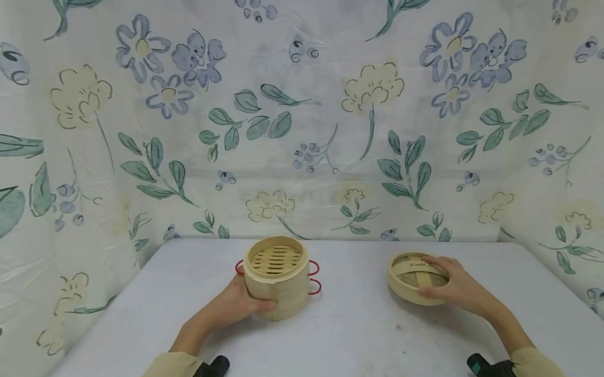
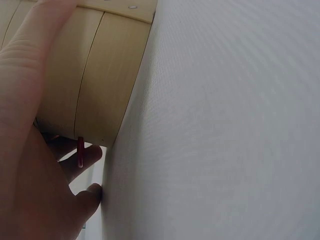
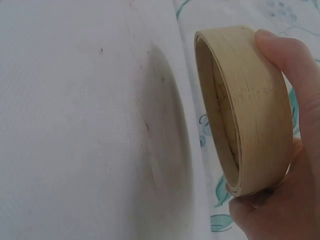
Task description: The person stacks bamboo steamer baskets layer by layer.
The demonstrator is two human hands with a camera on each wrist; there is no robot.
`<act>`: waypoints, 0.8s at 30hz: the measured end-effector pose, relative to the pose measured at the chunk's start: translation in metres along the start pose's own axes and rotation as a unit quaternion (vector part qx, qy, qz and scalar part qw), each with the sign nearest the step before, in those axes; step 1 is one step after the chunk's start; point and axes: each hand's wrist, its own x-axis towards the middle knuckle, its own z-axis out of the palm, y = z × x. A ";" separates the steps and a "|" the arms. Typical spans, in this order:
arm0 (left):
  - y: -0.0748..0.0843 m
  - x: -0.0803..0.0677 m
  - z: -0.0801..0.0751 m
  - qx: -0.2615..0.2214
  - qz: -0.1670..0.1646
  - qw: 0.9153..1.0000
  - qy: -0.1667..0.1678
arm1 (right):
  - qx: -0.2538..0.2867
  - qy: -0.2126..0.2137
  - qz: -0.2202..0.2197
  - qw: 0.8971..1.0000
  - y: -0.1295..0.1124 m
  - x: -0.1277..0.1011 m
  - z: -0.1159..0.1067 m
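A stacked bamboo steamer (image 1: 281, 293) with a slatted top and red loop handles stands on the white table, left of the middle. My left hand (image 1: 242, 299) grips its near left side, the thumb across the front. In the left wrist view the steamer wall (image 2: 95, 75) and one red handle (image 2: 80, 151) show beside the fingers. Farther right, my right hand (image 1: 456, 285) holds the round steamer lid (image 1: 415, 272), woven top up. In the right wrist view the lid (image 3: 260, 105) is raised over the table with its hollow underside facing the surface.
The white table (image 1: 345, 339) has a few brownish marks near its middle and right. Behind it hangs a floral sheet (image 1: 325, 127), which also covers both sides. Black wrist devices (image 1: 492, 369) sit at both sleeves.
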 end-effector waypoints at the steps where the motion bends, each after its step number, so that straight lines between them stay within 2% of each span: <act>1: 0.000 0.000 0.000 -0.001 0.001 1.000 0.000 | -0.001 0.002 0.000 1.000 -0.001 0.000 0.001; 9: 0.000 0.000 0.000 -0.003 -0.002 1.000 0.000 | -0.001 0.010 -0.008 1.000 -0.005 0.002 0.005; 24: 0.001 -0.001 -0.001 -0.011 0.017 1.000 -0.002 | 0.002 0.022 -0.012 1.000 -0.016 0.002 0.017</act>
